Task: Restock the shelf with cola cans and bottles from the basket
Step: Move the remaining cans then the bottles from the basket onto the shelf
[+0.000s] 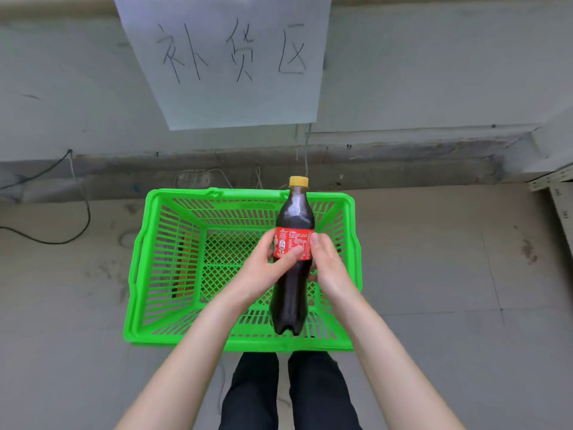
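A cola bottle with dark liquid, a red label and a yellow cap is held upright above the green plastic basket. My left hand wraps the bottle's middle from the left, thumb across the label. My right hand presses the bottle's right side, thumb at the label's edge. The basket stands on the grey floor and shows only its lattice bottom; no other cans or bottles are visible inside it.
A white paper sign with handwritten characters hangs on the grey wall ahead. Black cables lie on the floor at the left. A grey metal shelf corner shows at the right edge. My dark-trousered legs stand behind the basket.
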